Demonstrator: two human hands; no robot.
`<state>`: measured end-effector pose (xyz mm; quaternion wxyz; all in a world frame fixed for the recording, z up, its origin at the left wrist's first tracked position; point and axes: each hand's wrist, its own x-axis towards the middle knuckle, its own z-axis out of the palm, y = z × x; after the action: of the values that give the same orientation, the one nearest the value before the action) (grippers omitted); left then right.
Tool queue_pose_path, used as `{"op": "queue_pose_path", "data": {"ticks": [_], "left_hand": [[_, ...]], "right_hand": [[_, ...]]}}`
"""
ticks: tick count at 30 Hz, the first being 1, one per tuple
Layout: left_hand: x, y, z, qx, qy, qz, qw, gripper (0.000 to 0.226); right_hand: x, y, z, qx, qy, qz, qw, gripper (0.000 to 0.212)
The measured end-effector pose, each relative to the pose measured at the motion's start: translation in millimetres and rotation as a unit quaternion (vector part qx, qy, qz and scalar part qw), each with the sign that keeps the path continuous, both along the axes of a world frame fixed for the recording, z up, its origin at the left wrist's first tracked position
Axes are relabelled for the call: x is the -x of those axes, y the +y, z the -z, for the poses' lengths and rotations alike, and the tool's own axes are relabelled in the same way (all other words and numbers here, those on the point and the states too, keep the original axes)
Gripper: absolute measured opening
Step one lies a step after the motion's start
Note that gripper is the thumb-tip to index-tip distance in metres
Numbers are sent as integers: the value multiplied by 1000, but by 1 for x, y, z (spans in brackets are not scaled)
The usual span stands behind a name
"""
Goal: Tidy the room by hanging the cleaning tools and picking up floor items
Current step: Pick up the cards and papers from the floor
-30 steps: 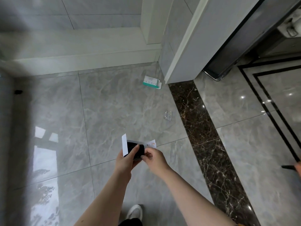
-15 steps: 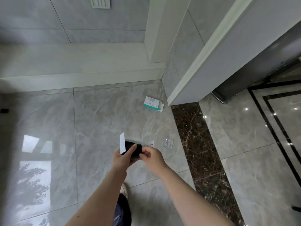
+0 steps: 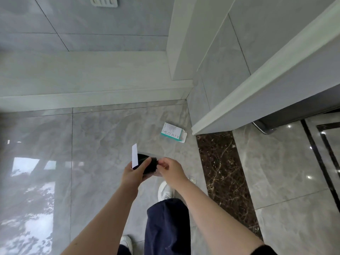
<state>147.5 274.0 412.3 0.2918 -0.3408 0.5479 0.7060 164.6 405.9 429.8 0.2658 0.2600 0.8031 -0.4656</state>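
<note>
Grey floor (image 3: 92, 162) — box (image 3: 173, 132) beyond right hand (image 3: 171, 170).

One head-worn wide-angle view, looking steeply down from standing height.

The camera faces forward and down over the person's forearms toward the glossy grey marble-tile floor (image 3: 95, 162), with the pale grey tiled wall (image 3: 92, 34) and its corner at the top. The two hands sit close, near centre; the white-and-teal cardboard box (image 3: 173, 132) lies farther off on the floor. Straight lines bow toward the edges.
</note>
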Motion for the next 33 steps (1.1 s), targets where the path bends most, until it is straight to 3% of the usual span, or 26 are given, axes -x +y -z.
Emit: {"op": "queue_pose_path", "data": {"ticks": [9,16,23,29,33], "left_hand": [[67,52,66,42,19,-11,999,9],[102,57,142,86,10,3,996,38],[150,81,249,108,19,60,992,42],[211,94,329,53,31,99,993,27],[236,102,372,28,26,162,986,30]], "right_hand": [[67,55,68,39,-18,-8,999,19],[93,73,144,40,-59,38,997,19],[128,94,255,-50,-57,115,990,19],[178,130,349,-132,-79,182,971,33],[194,140,394,-214,-98,222,946,45]]}}
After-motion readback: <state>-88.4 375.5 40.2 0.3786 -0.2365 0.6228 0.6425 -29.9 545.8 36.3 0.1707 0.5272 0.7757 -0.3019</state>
